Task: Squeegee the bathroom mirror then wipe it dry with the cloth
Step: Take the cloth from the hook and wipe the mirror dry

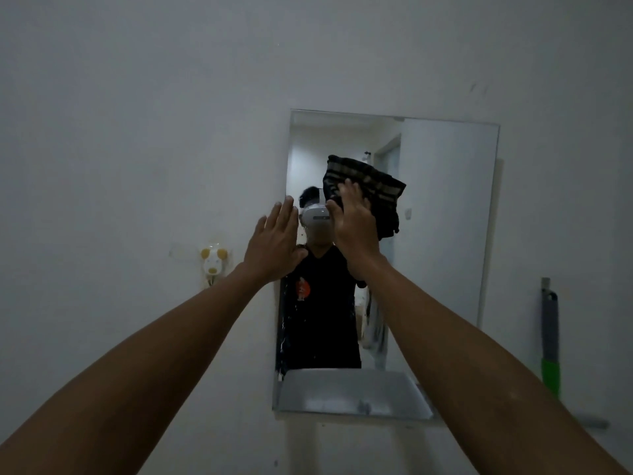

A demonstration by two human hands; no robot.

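Observation:
A frameless rectangular mirror [445, 234] hangs on the pale wall. My right hand [356, 228] presses a dark striped cloth [373, 186] flat against the glass in the upper middle of the mirror. My left hand [274, 241] lies flat with fingers apart on the mirror's left edge, holding nothing. A squeegee [550, 337] with a grey and green handle leans against the wall to the right of the mirror. White drips show along the mirror's lower left side. A person in a dark shirt is reflected in the glass.
A small white and yellow animal-shaped holder [213, 262] is stuck to the wall left of the mirror. A sink is reflected at the mirror's bottom [352, 392]. Bare wall surrounds the mirror.

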